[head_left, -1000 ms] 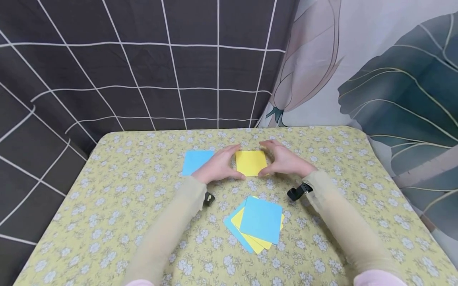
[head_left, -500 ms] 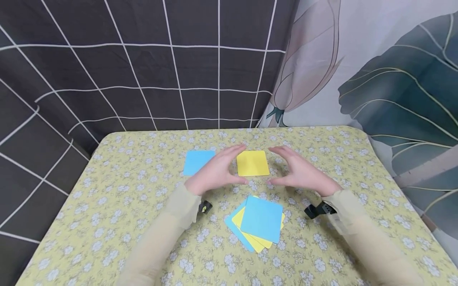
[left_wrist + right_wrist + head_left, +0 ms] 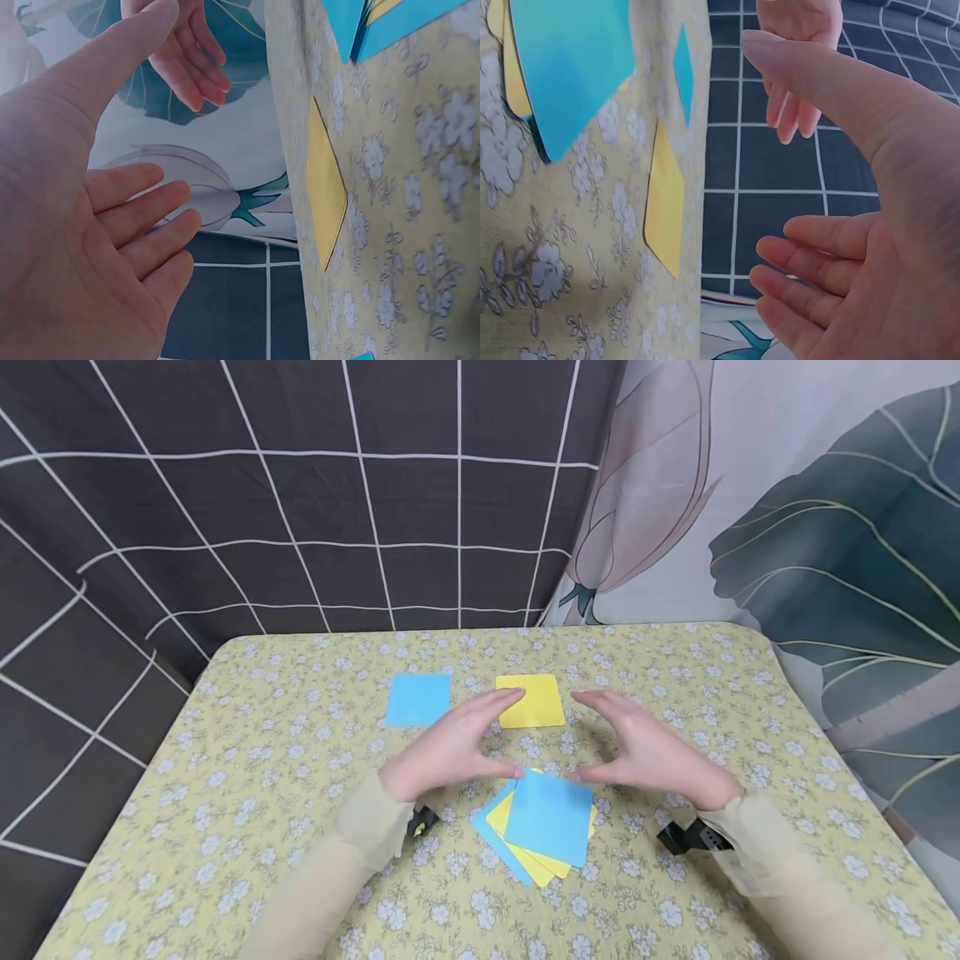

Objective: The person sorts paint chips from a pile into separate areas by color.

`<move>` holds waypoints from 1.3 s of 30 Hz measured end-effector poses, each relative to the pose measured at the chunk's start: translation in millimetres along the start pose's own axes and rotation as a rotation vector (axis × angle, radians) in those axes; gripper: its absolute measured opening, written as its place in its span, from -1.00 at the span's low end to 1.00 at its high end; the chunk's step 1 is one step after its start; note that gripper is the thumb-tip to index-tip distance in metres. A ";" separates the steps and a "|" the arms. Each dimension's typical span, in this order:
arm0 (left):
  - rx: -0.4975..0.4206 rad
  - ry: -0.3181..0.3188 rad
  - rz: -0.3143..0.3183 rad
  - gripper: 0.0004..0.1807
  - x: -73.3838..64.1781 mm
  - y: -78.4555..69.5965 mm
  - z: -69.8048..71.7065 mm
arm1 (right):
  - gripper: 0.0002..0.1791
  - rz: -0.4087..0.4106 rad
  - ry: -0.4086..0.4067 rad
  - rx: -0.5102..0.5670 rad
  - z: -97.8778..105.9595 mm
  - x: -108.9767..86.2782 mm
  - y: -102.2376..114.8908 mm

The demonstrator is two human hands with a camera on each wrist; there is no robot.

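Both hands hover over the table with spread, relaxed fingers and nothing in them. In the head view the left hand (image 3: 453,739) has its thumb tip at the upper left corner of a fanned pile of blue and yellow square cards, topped by a blue card (image 3: 551,818). Its fingertips overlap the lower left of a single yellow card (image 3: 536,702). The right hand (image 3: 656,747) faces it from the other side, thumb tip close to the pile's upper right corner. In both wrist views the palms face each other, away from the yellow card (image 3: 325,187).
A single blue card (image 3: 418,700) lies left of the yellow one. A flowered yellow cloth (image 3: 285,793) covers the table. Behind stands a dark hanging with white grid lines (image 3: 405,502), and at right a leaf-patterned curtain (image 3: 840,543).
Both hands have come away from the single yellow card and drawn back toward the fanned pile, the right one also shifting right. The cards stay where they lay.
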State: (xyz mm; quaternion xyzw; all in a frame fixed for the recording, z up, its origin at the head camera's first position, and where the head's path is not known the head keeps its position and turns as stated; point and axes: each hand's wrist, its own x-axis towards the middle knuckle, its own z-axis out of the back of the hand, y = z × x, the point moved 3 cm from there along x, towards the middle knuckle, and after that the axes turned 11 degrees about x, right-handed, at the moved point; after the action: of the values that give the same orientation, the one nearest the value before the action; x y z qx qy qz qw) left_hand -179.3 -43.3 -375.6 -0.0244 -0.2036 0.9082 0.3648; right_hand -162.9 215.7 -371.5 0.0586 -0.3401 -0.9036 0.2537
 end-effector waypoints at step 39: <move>0.008 0.226 -0.146 0.11 -25.6 -20.1 -55.0 | 0.23 -0.059 0.105 -0.015 -62.2 -46.1 6.1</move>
State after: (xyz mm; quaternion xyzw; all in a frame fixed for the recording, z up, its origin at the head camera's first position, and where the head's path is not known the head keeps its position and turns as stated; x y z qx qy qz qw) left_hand -136.8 -28.1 -420.9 -0.1101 -0.1589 0.8715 0.4507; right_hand -103.3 198.4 -418.0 0.1141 -0.3176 -0.9089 0.2449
